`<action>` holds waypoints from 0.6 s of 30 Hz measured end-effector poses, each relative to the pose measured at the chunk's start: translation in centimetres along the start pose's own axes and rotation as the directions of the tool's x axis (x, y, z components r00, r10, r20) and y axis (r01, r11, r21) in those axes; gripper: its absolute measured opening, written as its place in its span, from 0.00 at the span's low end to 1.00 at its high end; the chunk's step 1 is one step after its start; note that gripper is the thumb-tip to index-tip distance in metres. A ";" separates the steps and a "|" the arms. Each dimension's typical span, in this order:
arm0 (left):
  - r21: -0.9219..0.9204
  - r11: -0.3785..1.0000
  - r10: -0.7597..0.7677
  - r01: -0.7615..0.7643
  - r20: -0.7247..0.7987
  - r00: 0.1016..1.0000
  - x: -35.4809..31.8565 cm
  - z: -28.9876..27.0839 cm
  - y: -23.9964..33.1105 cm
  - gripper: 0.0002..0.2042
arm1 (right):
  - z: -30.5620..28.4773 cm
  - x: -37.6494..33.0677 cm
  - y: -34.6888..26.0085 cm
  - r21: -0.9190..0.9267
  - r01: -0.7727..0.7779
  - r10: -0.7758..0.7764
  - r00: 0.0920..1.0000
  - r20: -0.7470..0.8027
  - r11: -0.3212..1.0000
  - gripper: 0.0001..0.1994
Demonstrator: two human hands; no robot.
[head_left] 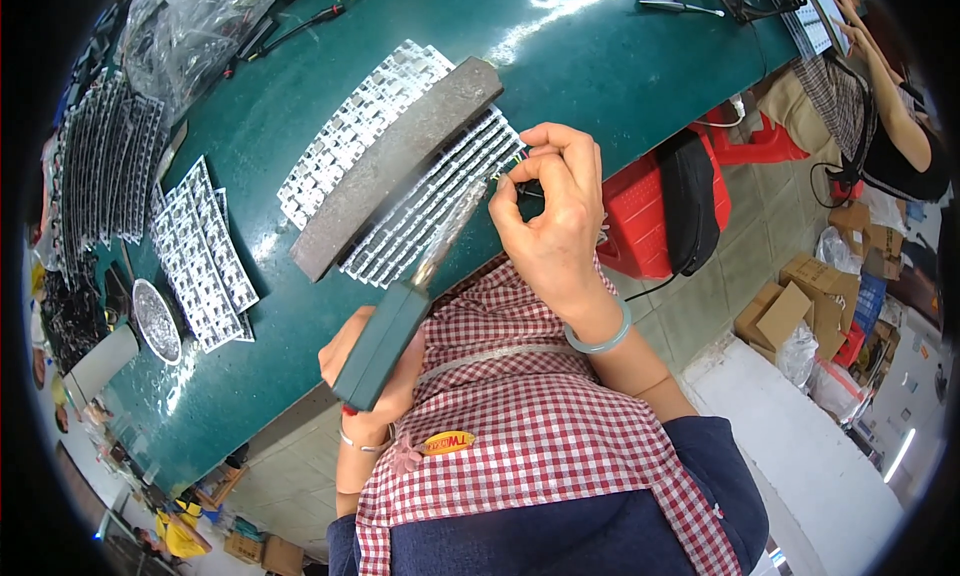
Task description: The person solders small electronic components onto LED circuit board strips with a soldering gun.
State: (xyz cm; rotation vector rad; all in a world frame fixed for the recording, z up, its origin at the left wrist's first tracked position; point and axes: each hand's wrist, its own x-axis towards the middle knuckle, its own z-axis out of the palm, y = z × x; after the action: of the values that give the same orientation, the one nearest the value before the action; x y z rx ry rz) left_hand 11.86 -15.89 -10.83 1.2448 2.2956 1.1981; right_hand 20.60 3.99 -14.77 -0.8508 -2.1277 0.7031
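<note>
Component strips (pixel 440 191), clear plastic and laid side by side in a fan, lie on the green tabletop (pixel 620 66) directly in front of the right fingertips. A long grey weight bar (pixel 395 166) rests diagonally across the strips, on the far side of the fingers, pressing them flat.

Right hand (pixel 550 216): thumb and forefinger are pinched together at the near edge of the strips, closed on a small dark part (pixel 510 181); the other fingers curl loosely above it. What kind of part this is cannot be told at this size. A pale green bangle (pixel 600 341) sits on the wrist.

Left hand (pixel 375 366): fingers are wrapped fully around the dark green handle of a tool (pixel 385 341). Its shiny metal blade (pixel 450 231) runs up from the grip and ends just beside the right fingertips, touching the strip edge.

Further stacks of strips (pixel 200 256) lie well to the left of both hands, beside a small round metal dish (pixel 157 321). A clear plastic bag (pixel 180 36) sits at the far left edge of the tabletop.
</note>
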 end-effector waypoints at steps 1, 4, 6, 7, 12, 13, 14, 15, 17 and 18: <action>-0.036 0.999 -0.021 0.018 -0.062 0.998 -0.8 0.1 -0.5 0.09 | -0.1 0.0 -0.1 0.002 -0.008 0.008 1.000 0.006 1.000 0.08; -0.109 0.991 -0.097 0.081 -0.153 0.983 -1.9 -0.2 -0.7 0.11 | -0.1 -0.1 -0.1 0.032 -0.052 0.052 0.999 0.013 0.998 0.07; -0.145 0.981 -0.151 0.126 -0.182 0.972 -2.0 -0.3 -0.6 0.12 | -0.2 -0.2 0.1 0.023 -0.033 0.032 0.999 0.009 0.999 0.07; -0.146 0.982 -0.147 0.120 -0.192 0.970 -2.0 -0.3 -0.6 0.12 | -0.2 -0.1 0.2 0.013 -0.014 0.014 1.000 0.005 1.000 0.08; -0.161 0.968 -0.216 0.190 -0.160 0.963 -2.3 -0.3 -0.6 0.13 | -0.4 -0.5 -0.2 0.120 -0.107 0.102 0.994 0.043 0.987 0.07; -0.187 0.965 -0.214 0.183 -0.162 0.963 -2.3 -0.1 -0.7 0.13 | -0.5 -0.5 -0.2 0.156 -0.127 0.119 0.991 0.062 0.980 0.07; -0.212 0.961 -0.213 0.176 -0.164 0.963 -2.4 0.0 -0.8 0.13 | -0.5 -0.6 -0.1 0.155 -0.127 0.118 0.991 0.062 0.980 0.07; -0.213 0.961 -0.213 0.176 -0.164 0.963 -2.3 0.0 -0.8 0.13 | -0.5 -0.7 0.1 0.168 -0.112 0.101 0.992 0.070 0.979 0.07; -0.164 0.974 -0.184 0.159 -0.150 0.971 -2.3 0.0 -0.8 0.13 | -0.5 -0.6 0.1 0.182 -0.097 0.084 0.993 0.079 0.978 0.07; -0.164 0.974 -0.184 0.159 -0.151 0.971 -2.4 0.0 -0.9 0.13 | -0.6 -0.5 0.1 0.150 -0.063 0.050 0.994 0.092 0.987 0.07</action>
State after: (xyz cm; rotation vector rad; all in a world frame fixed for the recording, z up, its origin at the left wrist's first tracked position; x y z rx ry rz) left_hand 12.76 -18.06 -11.88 0.9042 2.3204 1.4276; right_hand 21.36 3.75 -14.69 -0.8128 -2.1022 0.9365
